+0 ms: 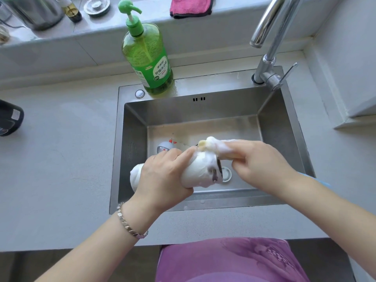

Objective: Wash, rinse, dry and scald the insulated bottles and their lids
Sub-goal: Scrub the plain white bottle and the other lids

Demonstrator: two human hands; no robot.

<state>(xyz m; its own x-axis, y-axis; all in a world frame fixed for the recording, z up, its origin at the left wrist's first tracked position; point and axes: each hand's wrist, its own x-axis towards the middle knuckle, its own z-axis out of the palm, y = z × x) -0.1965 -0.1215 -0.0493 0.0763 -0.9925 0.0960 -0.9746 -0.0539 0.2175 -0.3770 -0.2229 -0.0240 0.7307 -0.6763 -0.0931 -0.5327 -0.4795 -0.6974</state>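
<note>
Foam and the left hand cover most of the bottle. The sponge is mostly buried in suds and the right hand. The grey lid in the sink is half behind the left hand. The dark object is cut by the left edge, the faucet and pink cloth by the far edge.

Grey countertop with steel sink set in; drain ring on the basin floor; overflow slots on the back wall. Green pump bottle of detergent upright on the sink's back deck, just beside a round steel button; chrome tap at back right corner, spout arched over the basin. Ledge behind: folded pink cloth; steel pot; small dark bottle; round metal strainer plug. Dark container on the counter, cut off by the left edge.
</note>
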